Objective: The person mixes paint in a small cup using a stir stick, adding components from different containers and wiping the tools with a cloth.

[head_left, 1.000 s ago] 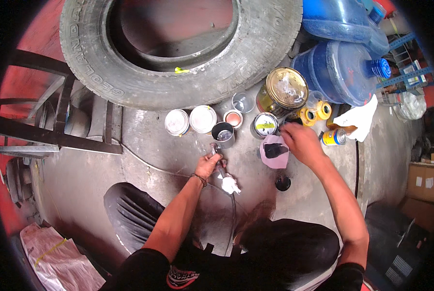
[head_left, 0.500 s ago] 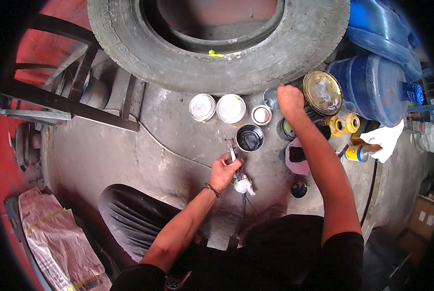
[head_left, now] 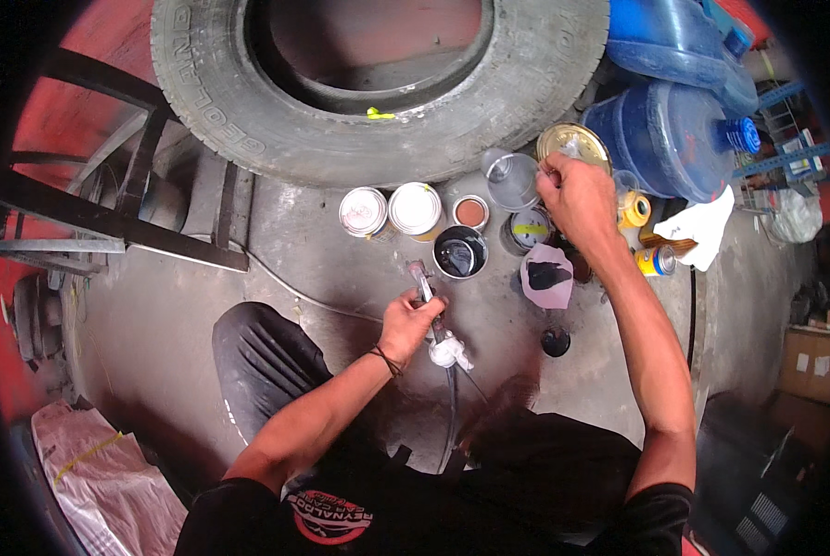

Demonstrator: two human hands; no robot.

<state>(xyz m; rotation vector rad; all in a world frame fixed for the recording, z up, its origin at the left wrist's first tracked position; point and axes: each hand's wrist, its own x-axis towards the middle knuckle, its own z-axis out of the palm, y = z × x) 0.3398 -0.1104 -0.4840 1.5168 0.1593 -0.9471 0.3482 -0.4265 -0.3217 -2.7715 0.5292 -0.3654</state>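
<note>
Spray gun in one hand, clear cup in the other.

My left hand grips the spray gun above the floor; my right hand pinches a clear cup over the paint cans by the tyre.

Light: even, soft daylight; shadows are faint.
Glare: none is seen.
Edges: strongly bent, darkened to black at the rim.
Focus: centre sharp, periphery softened.
</note>
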